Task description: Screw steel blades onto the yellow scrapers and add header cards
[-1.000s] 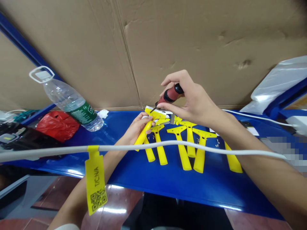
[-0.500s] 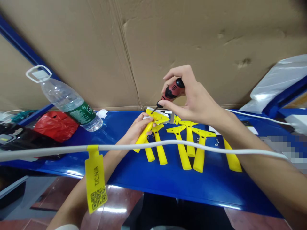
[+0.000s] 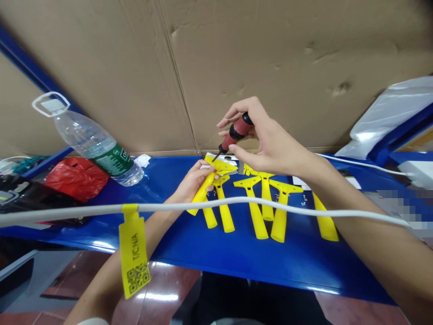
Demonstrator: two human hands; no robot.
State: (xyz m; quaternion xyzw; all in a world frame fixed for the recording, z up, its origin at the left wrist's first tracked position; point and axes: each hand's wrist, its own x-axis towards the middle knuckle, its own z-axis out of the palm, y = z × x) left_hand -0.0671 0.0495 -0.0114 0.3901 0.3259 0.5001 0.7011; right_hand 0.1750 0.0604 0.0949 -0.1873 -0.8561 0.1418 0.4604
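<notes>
My left hand (image 3: 188, 184) is closed around the handle of a yellow scraper (image 3: 204, 188), whose wide head tilts up and away from me. In my right hand (image 3: 275, 142) is a red and black screwdriver (image 3: 238, 129), held loosely, with the thumb low on its handle and some fingers lifted. Its thin shaft slants down to the scraper's head, where the tip appears to touch near a hole. Whether a screw sits under the tip is too small to tell. Several more yellow scrapers (image 3: 257, 219) lie on the blue table (image 3: 237, 257) beside and below my hands.
A large water bottle (image 3: 111, 155) leans at the left, near a red plastic bag (image 3: 77, 178). Cardboard (image 3: 270, 54) stands behind the table. A white cable (image 3: 189, 206) with a yellow tag (image 3: 133, 253) crosses in front. Small metal parts (image 3: 303, 198) lie among the scrapers.
My right hand and the screwdriver handle have shifted slightly left, and the fingers have turned around the handle. My left hand keeps the scraper in nearly the same place.
</notes>
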